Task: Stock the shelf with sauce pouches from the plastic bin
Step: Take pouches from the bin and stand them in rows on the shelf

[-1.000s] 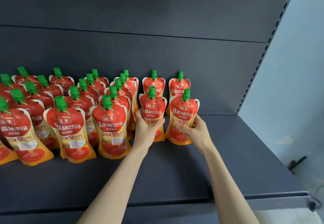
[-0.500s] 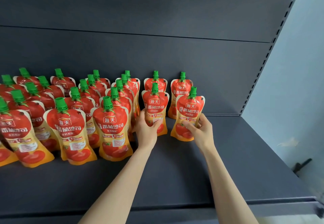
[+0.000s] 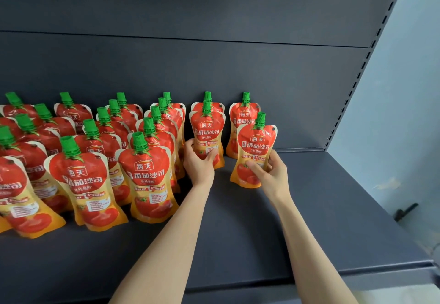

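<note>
Dark grey metal shelf (image 3: 333,220), upright green-capped red sauce pouches (image 3: 147,180) standing in rows across its left part

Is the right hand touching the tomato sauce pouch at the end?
Touching. The head view shows the right hand gripping the rightmost front sauce pouch, thumb across its front.

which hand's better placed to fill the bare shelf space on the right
Right. The right hand grips a pouch next to that bare shelf; the left hand grips another pouch beside the packed rows.
</note>
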